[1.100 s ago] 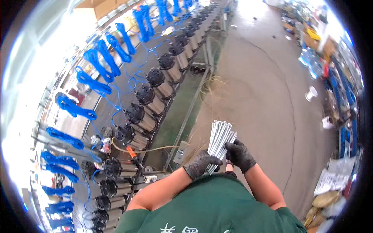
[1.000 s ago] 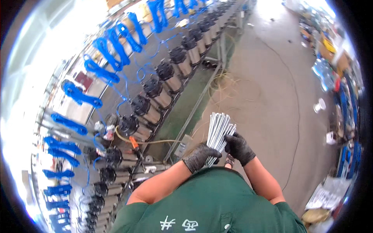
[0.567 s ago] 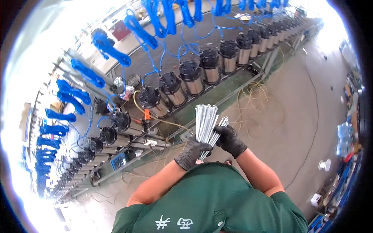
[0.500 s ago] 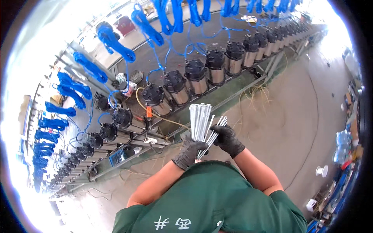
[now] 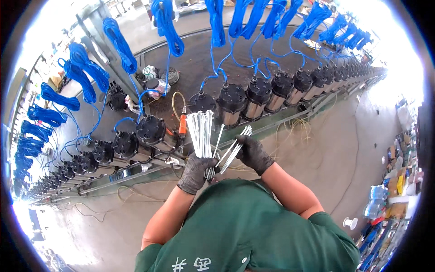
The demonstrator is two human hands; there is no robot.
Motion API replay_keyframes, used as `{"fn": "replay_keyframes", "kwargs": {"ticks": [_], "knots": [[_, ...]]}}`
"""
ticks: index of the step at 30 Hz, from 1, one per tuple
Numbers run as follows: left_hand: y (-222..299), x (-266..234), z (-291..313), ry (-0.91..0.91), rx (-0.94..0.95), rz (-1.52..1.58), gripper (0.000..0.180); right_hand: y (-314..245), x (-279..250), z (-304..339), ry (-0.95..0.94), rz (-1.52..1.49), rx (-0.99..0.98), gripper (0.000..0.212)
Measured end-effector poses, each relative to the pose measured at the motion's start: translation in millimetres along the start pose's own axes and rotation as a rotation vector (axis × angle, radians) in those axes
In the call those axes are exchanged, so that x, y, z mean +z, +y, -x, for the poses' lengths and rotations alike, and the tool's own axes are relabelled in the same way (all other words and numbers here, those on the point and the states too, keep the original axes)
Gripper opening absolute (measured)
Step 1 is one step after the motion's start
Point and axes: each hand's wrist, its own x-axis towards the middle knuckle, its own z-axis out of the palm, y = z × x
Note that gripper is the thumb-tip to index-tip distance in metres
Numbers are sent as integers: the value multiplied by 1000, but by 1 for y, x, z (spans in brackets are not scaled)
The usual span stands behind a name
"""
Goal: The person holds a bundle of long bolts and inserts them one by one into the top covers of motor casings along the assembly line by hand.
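A thick bundle of long silvery bolts [image 5: 199, 133] stands upright in my left hand [image 5: 197, 173], which wears a dark glove and is closed round the lower ends. One single bolt [image 5: 219, 139] leans out to the right of that bundle. My right hand [image 5: 254, 155], gloved the same way, grips a smaller bunch of bolts [image 5: 234, 151] near their heads. These slant down to the left, and their lower ends come close to my left thumb. Just beyond the bolts stand metal cylinders with black caps, probably pump motors [image 5: 230, 103].
Rows of similar cylinders [image 5: 152, 131] line the bench to both sides. Coiled blue cables [image 5: 167, 29] hang above them. An orange-handled tool [image 5: 182, 126] with a yellow hose is just left of the bolts. A white spool [image 5: 350, 223] lies on the floor at right.
My hands have moved a little left relative to my body, and the right-hand bolts have come apart from the main bundle. The view has turned, so the bench sits differently.
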Motion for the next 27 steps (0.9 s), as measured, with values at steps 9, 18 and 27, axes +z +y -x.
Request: {"fn": "replay_keyframes", "kwargs": {"ticks": [9,18,27], "knots": [[-22,-88,19,248,-90,155,44,-56,-27,-43,306,-331,-212,9],[-205,-242,117,623,-393,638,10,-96,-42,-94,361,339,-450,23],[-269,-241,158,911,-437,682,7,-97,-46,-127,303,640,-665,11]]}}
